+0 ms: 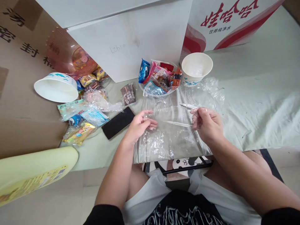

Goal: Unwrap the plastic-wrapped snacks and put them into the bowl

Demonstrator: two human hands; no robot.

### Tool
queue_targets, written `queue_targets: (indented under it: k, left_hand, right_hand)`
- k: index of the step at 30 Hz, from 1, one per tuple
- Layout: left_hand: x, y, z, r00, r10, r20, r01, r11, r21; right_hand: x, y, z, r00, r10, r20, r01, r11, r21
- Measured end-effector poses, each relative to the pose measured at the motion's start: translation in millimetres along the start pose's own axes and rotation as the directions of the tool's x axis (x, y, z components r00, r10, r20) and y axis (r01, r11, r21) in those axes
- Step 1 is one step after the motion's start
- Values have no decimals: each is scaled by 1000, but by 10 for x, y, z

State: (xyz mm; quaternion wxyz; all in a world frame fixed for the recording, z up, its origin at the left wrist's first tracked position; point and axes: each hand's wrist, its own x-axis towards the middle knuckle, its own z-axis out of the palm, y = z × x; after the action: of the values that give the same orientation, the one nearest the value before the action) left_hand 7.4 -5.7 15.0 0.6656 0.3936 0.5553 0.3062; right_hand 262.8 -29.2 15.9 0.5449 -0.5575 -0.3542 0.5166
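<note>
My right hand pinches the edge of a clear plastic bag that lies crumpled over the cloth. Two pale, thin folds of the plastic run leftward from those fingers. At the bag's left side is my left hand, its fingers spread; whether the fingertips touch the plastic I cannot tell. Just beyond stands a bowl heaped with snack packets. A white paper bowl stands upright to its right. Left of the heaped bowl is a small brown cocoa packet.
A black phone lies by my left wrist. Loose snack packets and a tilted paper bowl sit farther left. White boxes block the back, a brown carton the left. A yellow container stands at lower left.
</note>
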Motion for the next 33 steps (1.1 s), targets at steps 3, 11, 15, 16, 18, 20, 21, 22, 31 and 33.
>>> queue_targets:
  k: [3, 11, 15, 16, 18, 20, 21, 22, 31, 33]
  left_hand:
    - [-14, 60, -77, 996, 29, -79, -29, 1000, 11]
    - [-14, -2, -22, 820, 458, -343, -505, 861, -57]
    - [31, -14, -51, 766, 483, -424, -557, 828, -62]
    - [47, -16, -73, 759, 473, -446, -554, 830, -63]
    - [84, -27, -116, 758, 455, -468, -533, 845, -42]
    - [118, -51, -144, 772, 444, -454, -484, 875, 33]
    - [133, -67, -148, 777, 445, -445, -455, 886, 90]
    - [143, -83, -146, 779, 452, -435, -429, 890, 155]
    - [85, -102, -135, 668, 592, -450, -406, 798, 446]
    - [76, -95, -142, 653, 601, -460, -441, 796, 414]
  right_hand:
    - [45, -25, -46, 999, 13, -44, -13, 1000, -7]
    - [121, -120, -143, 996, 93, -14, -92, 995, 47]
    - [149, -106, -171, 997, 40, -73, -40, 999, 6]
    - [151, -103, -174, 996, 18, -84, -18, 1000, -1]
    - [144, -98, -177, 993, -56, -102, 55, 998, -14]
    - [129, -92, -179, 982, -155, -110, 151, 987, -48]
    - [121, -89, -182, 975, -200, -100, 192, 978, -85]
    - [116, -86, -187, 970, -231, -78, 219, 966, -138]
    - [195, -78, -271, 960, -276, -36, 231, 861, -453]
    - [203, -77, -271, 962, -274, -24, 231, 853, -468]
